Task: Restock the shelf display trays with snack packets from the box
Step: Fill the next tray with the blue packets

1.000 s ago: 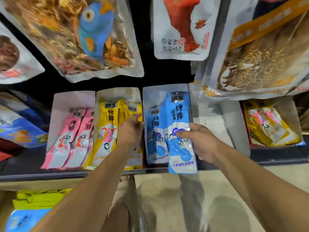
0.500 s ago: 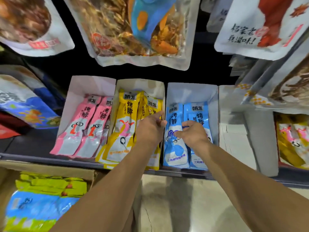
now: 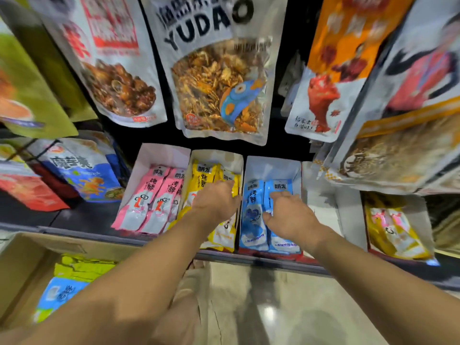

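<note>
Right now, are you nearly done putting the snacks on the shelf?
Getting there. Done: pink packets, yellow packets and blue packets sit in three trays. In hand: the left hand touches the yellow ones, and the right hand presses the blue ones flat. Left: the box holds more blue and yellow-green packets.

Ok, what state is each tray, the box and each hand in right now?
Pink tray: holds pink packets side by side.
Yellow tray: holds yellow packets.
Blue tray: two blue packets side by side.
Box: open, packets inside.
Left hand: open, on the yellow packets.
Right hand: open, on the blue packets.
</note>
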A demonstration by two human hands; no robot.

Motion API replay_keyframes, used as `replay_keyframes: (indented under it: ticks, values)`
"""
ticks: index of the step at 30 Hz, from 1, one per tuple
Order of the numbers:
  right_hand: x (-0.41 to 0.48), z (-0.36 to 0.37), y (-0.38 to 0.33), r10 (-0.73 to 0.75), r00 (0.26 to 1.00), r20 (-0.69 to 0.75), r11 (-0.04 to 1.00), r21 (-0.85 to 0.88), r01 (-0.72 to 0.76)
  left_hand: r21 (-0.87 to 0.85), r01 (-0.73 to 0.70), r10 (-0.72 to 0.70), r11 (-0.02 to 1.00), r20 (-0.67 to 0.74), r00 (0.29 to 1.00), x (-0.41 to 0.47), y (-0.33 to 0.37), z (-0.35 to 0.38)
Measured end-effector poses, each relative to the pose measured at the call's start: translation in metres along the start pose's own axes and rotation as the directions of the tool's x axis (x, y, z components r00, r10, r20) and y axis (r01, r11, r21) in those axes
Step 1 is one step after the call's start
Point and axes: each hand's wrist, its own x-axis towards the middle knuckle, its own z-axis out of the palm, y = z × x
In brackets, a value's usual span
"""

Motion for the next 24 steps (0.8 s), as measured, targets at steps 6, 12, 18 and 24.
replay_keyframes:
  ticks: [6, 12, 18, 24]
  values:
    - [-0.056, -0.05, -0.062, -0.156, 0.981, -0.117, 0.983, -0.113, 0.143, 0.222, 0.021, 0.011, 0.975, -0.145, 0.989, -0.071, -0.017, -0.085]
    - [-0.107, -0.085, -0.143, -0.312, 0.923, -0.227, 0.932, -0.264, 0.25, 0.257, 0.136, -0.059, 0.957, -0.284, 0.957, -0.149, -0.061, -0.157]
    - [-0.151, -0.101, -0.222, -0.457, 0.855, -0.246, 0.874, -0.301, 0.381, 0.255, 0.236, -0.134, 0.938, -0.364, 0.922, -0.219, -0.103, -0.207]
    - [-0.173, -0.098, -0.29, -0.558, 0.795, -0.24, 0.813, -0.349, 0.466, 0.21, 0.341, -0.238, 0.916, -0.4, 0.885, -0.268, -0.145, -0.228]
